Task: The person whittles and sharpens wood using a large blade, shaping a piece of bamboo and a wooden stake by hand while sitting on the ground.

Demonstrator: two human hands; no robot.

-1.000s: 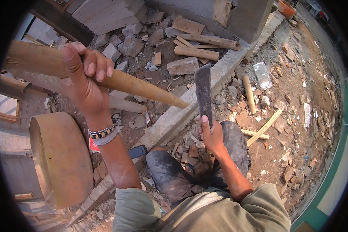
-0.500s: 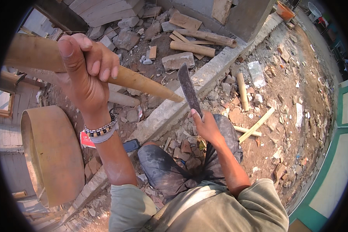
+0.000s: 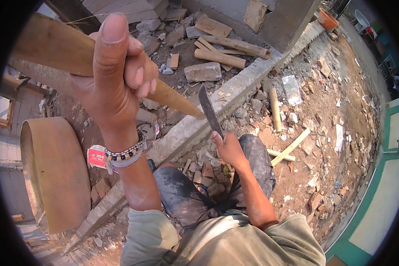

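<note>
My left hand [image 3: 115, 80] is closed round a thick bamboo pole [image 3: 53, 44], its thumb pointing up along it. The pole slants from the upper left down to a narrower end, which meets or hangs just over the concrete ledge [image 3: 177, 133]. In my right hand [image 3: 228, 150] is the handle of a machete [image 3: 210, 108]. Its dark blade points up and slightly left, close beside the pole's lower end; whether they touch I cannot tell. Small pale chips lie on the ledge beyond the blade.
Several cut bamboo pieces [image 3: 219, 58] lie among rubble past the ledge, with a concrete block [image 3: 202, 72] near them. On my right are a short bamboo length [image 3: 275, 109] and crossed split strips [image 3: 290, 147]. A large round tan drum [image 3: 60, 175] stands at left.
My left hand has moved right and slid or shifted along the pole toward its lower end. The machete has moved slightly left and down, its blade tilted more to the left.
</note>
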